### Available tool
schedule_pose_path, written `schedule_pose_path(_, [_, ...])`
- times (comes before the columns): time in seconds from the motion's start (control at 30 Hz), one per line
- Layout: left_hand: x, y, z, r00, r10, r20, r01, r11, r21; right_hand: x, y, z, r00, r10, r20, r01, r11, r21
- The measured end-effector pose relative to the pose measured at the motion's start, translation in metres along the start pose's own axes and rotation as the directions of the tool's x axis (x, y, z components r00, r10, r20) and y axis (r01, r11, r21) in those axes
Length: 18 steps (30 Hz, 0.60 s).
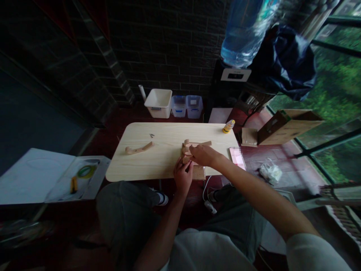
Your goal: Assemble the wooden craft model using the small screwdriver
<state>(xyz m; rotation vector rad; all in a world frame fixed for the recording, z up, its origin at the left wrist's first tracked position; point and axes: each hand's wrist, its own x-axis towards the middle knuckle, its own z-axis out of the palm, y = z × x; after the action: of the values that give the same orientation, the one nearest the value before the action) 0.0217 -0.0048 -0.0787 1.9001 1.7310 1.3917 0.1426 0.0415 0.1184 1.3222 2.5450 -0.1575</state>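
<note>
On the pale table, my left hand [183, 174] is closed with its fingertips on a small light wooden piece [186, 160] near the front edge. My right hand [204, 155] reaches over from the right, fingers bent down in a pinch just above my left hand; what they hold is too small and covered to make out. Right behind the hands lies a light wooden part [207, 143] with a rounded end. A brown board [199, 173] juts out at the front edge beneath my right wrist. Farther left rests a separate curved wooden piece [140, 149] with small dark holes.
Small metal bits [152, 135] lie toward the back of the table [160, 167]. A yellow-capped bottle [228, 126] stands at the back right corner, and a pink-screened phone [237, 157] is at the right edge. An open white case [81, 180] is at the left; bins [159, 111] stand behind.
</note>
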Motion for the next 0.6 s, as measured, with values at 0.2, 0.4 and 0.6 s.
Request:
schedule_pose_path(0.2, [0.000,0.000,0.000,1.000,0.000,0.000,0.000,1.000,-0.007,0.003,0.004,0.008,1.000,-0.024,0.002,0.024,0.998,0.051])
schedule_pose_path(0.4, [0.000,-0.001,0.001,1.000,0.010,-0.013,-0.010,1.000,-0.011,-0.001,-0.002,-0.002,1.000,-0.031,-0.002,0.031,0.999,0.035])
schedule_pose_path(0.6, [0.000,-0.001,0.002,1.000,0.007,-0.009,-0.007,1.000,0.011,0.003,-0.003,-0.002,0.999,-0.033,0.013,0.033,0.999,-0.023])
